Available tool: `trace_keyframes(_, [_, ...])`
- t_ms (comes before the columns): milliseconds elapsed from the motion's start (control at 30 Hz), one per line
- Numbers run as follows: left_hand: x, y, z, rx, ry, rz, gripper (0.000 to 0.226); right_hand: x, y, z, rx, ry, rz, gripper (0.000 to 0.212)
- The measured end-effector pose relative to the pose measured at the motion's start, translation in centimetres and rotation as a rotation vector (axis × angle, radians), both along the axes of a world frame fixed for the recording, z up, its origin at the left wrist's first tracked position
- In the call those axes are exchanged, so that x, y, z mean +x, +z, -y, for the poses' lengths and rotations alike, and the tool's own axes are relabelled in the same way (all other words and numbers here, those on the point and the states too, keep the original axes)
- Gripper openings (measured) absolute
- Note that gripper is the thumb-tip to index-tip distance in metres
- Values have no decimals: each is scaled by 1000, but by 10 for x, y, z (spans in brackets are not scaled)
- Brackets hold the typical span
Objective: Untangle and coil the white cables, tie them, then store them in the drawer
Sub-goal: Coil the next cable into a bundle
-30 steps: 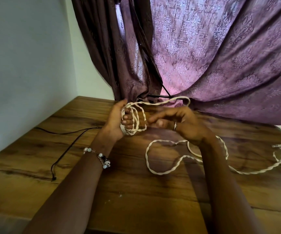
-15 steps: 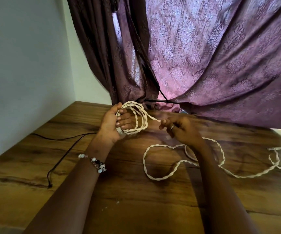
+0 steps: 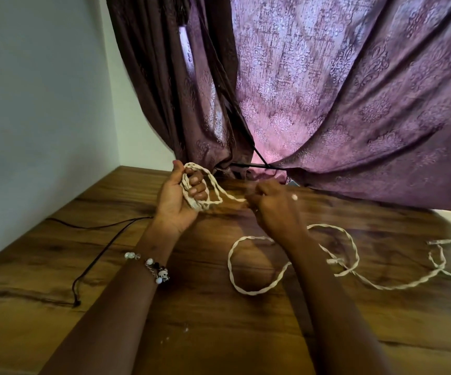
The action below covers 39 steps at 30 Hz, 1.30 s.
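Cable (image 3: 286,277) here is a white twisted pair, and most of it is lying loose on the wooden table (image 3: 219,334), looping under the right forearm and trailing off toward the right edge of view. A few turns are already gathered into a small coil (image 3: 205,190) in the left hand (image 3: 181,198), fingers curled shut around the bundle with the thumb up top. Right hand (image 3: 275,209) pinches the strand just beside the coil, though it's blurry so I can't tell exactly which fingers have it. Looks light and floppy with a bit of spring from the twist, so I'd guess it wants to kink; best to grip near the coil and let it slide through. Purple curtain (image 3: 354,104) hangs behind, thin black cord (image 3: 102,255) off left.
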<state>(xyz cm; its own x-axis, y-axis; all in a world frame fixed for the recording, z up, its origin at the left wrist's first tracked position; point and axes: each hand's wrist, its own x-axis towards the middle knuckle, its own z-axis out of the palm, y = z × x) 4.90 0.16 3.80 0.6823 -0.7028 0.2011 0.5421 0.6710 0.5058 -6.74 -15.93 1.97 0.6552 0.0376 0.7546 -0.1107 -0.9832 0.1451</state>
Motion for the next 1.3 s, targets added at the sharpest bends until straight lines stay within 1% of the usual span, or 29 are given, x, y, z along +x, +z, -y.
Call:
trace_keyframes(67, [-4, 2, 3, 54, 123, 23, 45, 7, 1, -19, -164, 92, -17, 17])
trace_keyframes(133, [-5, 2, 6, 161, 223, 106, 51, 9, 2, -37, -311, 192, -19, 26])
trace_keyframes(167, [-6, 3, 6, 217, 221, 162, 53, 10, 2, -44, -328, 253, -10, 31])
trace_keyframes(200, [-8, 4, 6, 279, 192, 219, 58, 9, 3, -49, -300, 313, -9, 34])
trace_keyframes(233, [-10, 3, 6, 347, 165, 278, 62, 9, 4, -51, -246, 368, -18, 35])
trace_keyframes(267, [-14, 3, 7, 410, 153, 332, 61, 8, 4, -52, -164, 405, -52, 33])
trace_keyframes(300, [-19, 0, 8, 456, 157, 376, 52, 6, 5, -50, -75, 427, -87, 28])
trace_keyframes(333, [-24, -2, 8, 489, 167, 417, 41, 3, 8, -48, -1, 423, -118, 21])
trace_keyframes(367, [-28, -4, 9, 515, 162, 463, 35, 0, 10, -43, 45, 399, -125, 15])
trace_keyframes(433, [-35, -7, 12, 563, 91, 578, 35, -7, 18, -32, 83, 340, -126, 21])
trace_keyframes(500, [-35, -9, 14, 615, 69, 675, 39, -15, 26, -25, 182, 371, -124, 17])
trace_keyframes(533, [-33, -8, 13, 633, 73, 715, 39, -19, 28, -23, 297, 417, -111, 17])
trace_keyframes(600, [-31, -8, 12, 604, 24, 781, 42, -26, 33, -22, 622, 493, -108, 22])
trace_keyframes(667, [-31, -11, 11, 546, -61, 790, 47, -35, 37, -20, 878, 588, -233, 22])
trace_keyframes(733, [-29, -14, 10, 562, -86, 780, 47, -42, 40, -19, 963, 693, -367, 24])
trace_keyframes(767, [-28, -14, 9, 579, -98, 775, 47, -44, 41, -20, 984, 734, -364, 23])
trace_keyframes(833, [-29, -13, 8, 561, -160, 762, 55, -40, 38, -17, 1030, 764, -245, 18])
trace_keyframes(933, [-29, -13, 8, 498, -299, 707, 58, -26, 28, -13, 984, 665, -86, 7])
trace_keyframes(967, [-30, -12, 10, 481, -358, 681, 60, -22, 25, -11, 941, 623, -57, 8])
trace_keyframes(1067, [-29, -12, 11, 405, -514, 599, 63, -13, 17, -7, 762, 564, -14, 8])
trace_keyframes(1100, [-27, -13, 11, 379, -530, 580, 60, -10, 14, -8, 763, 577, -18, 9])
trace_keyframes(1200, [-24, -16, 9, 385, -434, 546, 47, -3, 4, -21, 858, 609, -100, 13])
trace_keyframes(1300, [-22, -14, 8, 423, -292, 442, 45, 2, -6, -23, 915, 619, -137, 18])
